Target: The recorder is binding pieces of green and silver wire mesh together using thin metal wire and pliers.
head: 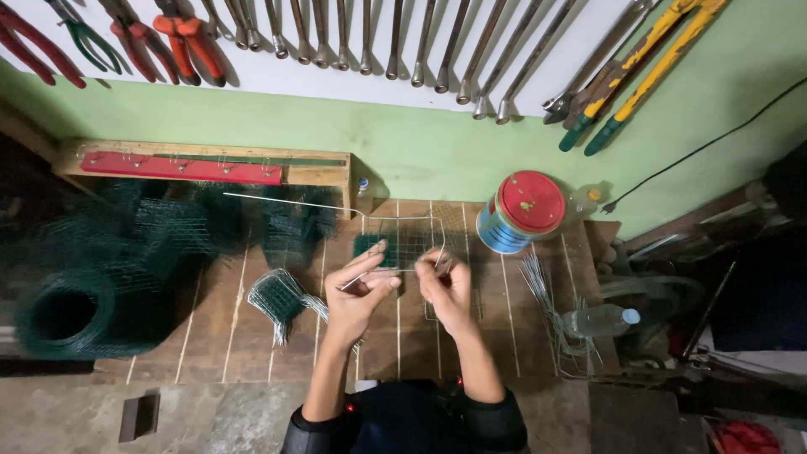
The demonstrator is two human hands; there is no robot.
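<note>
Over a wooden workbench (252, 336), my left hand (363, 284) pinches a small green wire mesh panel (388, 250) together with a thin grey wire. My right hand (444, 284) grips the other side of a bent grey wire frame (420, 221) that runs round the panel's far edge; a long straight end of that wire reaches away to the left. Both hands are close together, a little above the bench.
Rolls of green wire mesh (84, 294) lie left, a stack of cut mesh pieces (277, 296) beside my left hand. A round tin with a red lid (521, 210), a wire bundle (546, 294) and a plastic bottle (598, 319) sit right. Pliers, wrenches and cutters hang above.
</note>
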